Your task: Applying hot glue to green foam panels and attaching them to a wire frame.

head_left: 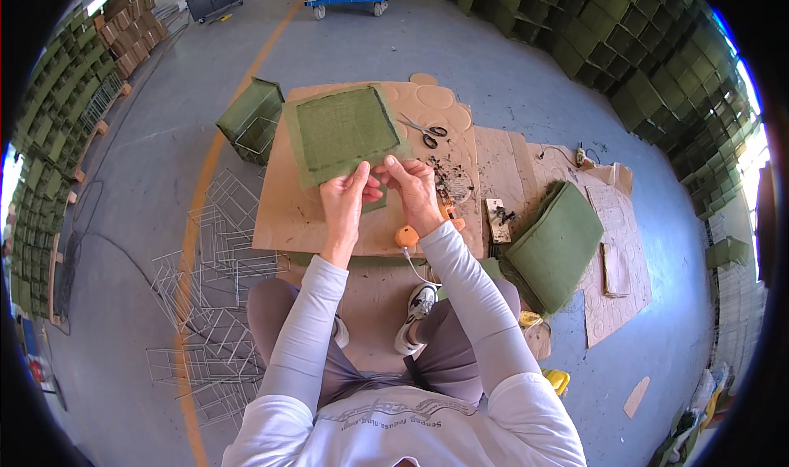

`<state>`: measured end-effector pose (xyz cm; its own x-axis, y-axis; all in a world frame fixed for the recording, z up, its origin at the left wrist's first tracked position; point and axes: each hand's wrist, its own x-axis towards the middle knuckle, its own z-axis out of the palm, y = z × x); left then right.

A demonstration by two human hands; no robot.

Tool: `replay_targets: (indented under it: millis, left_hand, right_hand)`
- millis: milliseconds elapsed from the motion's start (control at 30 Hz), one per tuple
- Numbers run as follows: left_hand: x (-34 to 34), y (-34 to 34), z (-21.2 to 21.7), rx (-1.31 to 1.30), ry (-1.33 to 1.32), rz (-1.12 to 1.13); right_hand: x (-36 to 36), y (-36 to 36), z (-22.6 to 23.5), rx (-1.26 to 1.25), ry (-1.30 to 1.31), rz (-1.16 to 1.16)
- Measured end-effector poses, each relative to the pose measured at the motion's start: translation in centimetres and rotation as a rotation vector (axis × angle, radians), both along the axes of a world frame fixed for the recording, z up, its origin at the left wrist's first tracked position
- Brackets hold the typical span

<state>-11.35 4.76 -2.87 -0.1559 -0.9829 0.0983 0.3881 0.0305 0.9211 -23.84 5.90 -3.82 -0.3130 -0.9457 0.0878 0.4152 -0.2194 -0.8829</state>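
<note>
My left hand (348,202) and my right hand (412,192) are closed on the near edge of a green fabric panel (345,128), thumbs on top. A dark seam or glue line runs around the panel in a square, with a paler border outside it. The panel is raised over a cardboard-covered work surface (283,216). Below my right wrist lies an orange tool (408,236) with a white cord, partly hidden by my hand and sleeve. Black-handled scissors (429,131) lie beyond my right hand, beside scattered dark scraps (448,175).
Wire frames (218,302) are heaped on the floor at left. A green fabric box (253,117) stands at the surface's far left. Folded green fabric (555,249) is piled at right, near a small board (498,220) with dark bits. Stacked green boxes (592,31) line the far right.
</note>
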Motion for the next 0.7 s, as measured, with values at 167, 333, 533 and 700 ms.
replay_targets:
  millis: [167, 333, 533, 700]
  left_hand:
    - [1.2, -0.2, -0.3, 0.037, -0.013, 0.027]
    - [1.2, -0.4, -0.4, 0.031, 0.027, 0.036]
    - [0.7, -0.8, -1.3, -0.035, 0.025, 0.067]
    - [1.0, -1.0, -0.9, -0.02, 0.014, 0.054]
  right_hand:
    - [1.6, 0.0, 0.0, 0.029, 0.036, 0.03]
    - [2.8, -0.4, -0.1, 0.029, 0.038, -0.045]
    - [3.6, -0.5, 0.0, 0.021, 0.028, -0.137]
    - [4.2, -0.5, 0.2, 0.027, 0.044, -0.174]
